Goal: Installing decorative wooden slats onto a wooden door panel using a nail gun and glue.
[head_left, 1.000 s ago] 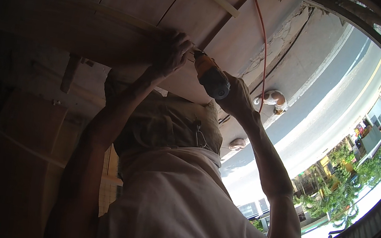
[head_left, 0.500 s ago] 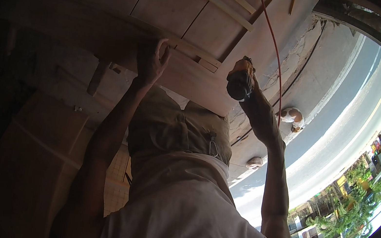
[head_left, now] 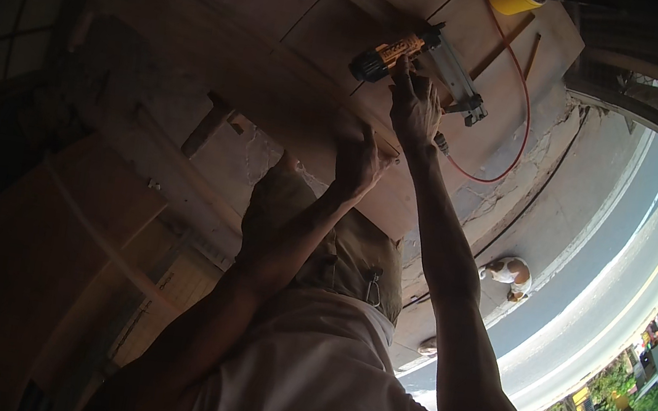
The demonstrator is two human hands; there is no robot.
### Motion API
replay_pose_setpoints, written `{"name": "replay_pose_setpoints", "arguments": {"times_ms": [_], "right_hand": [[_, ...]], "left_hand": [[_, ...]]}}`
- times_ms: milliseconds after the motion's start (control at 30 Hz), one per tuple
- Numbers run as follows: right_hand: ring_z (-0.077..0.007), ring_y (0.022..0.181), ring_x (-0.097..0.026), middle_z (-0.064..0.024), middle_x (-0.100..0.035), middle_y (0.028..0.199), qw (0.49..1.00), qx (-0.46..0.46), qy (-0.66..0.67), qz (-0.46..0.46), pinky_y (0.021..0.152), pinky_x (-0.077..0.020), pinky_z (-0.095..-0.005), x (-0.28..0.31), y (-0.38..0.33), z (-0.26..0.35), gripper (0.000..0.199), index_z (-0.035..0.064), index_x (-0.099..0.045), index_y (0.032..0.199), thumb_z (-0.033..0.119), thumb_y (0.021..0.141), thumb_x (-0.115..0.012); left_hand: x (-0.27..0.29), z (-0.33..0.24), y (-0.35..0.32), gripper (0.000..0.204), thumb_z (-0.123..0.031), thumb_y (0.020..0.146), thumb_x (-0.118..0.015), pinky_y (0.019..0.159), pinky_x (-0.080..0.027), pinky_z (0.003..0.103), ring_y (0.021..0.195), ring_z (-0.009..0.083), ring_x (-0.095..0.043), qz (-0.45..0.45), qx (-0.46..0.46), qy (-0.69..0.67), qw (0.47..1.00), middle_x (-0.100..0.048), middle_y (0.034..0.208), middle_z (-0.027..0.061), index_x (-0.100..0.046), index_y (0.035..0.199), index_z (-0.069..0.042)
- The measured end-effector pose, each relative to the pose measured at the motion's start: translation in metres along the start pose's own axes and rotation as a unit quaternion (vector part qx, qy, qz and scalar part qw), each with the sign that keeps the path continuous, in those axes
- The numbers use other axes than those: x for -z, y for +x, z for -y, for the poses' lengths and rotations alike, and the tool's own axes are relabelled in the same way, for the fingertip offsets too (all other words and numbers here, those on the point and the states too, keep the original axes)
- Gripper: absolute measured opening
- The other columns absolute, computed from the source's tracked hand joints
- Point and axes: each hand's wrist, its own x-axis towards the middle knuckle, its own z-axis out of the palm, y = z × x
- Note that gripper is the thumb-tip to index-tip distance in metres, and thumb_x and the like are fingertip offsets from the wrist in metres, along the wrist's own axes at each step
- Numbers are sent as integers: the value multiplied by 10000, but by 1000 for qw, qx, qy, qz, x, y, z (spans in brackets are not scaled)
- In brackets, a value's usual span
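Nail gun point(head_left: 419, 57) — orange, angular — gripped against rough planks point(head_left: 288, 21).

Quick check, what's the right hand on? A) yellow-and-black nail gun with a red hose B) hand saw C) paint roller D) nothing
A: the right hand grips the nail gun against the wooden boards, its red hose looping off to the right; the left hand presses a board just below.

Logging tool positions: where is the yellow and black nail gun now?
In the head view, the yellow and black nail gun is upper centre, against the wooden boards, held by the right hand, near the red hose.
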Motion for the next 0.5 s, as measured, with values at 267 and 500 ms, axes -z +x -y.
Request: {"name": "replay_pose_setpoints", "arguments": {"times_ms": [267, 500], "right_hand": [[-371, 1074, -615, -145, -674, 1195, 998, -30, 26, 39, 928, -532, -506, -8, -8, 2, 753, 122, -482, 1615, 67, 919, -766], [-420, 1037, -623, -215, -632, 1198, 998, 7, -45, -46, 882, -521, -544, 30, -21, 19, 565, 43, -549, 1489, 136, 963, -731]], "left_hand": [[-18, 13, -11, 706, -366, 881, -895, 804, -610, 491, 925, 414, -770, -77, -49, -49, 995, -758, 1039, 247, -528, 1331, 35], [-9, 47, -1, 385, -311, 1020, -731, 745, -606, 490, 861, 385, -766, -45, -33, -120, 991, -758, 913, 186, -586, 1323, -123]]}}
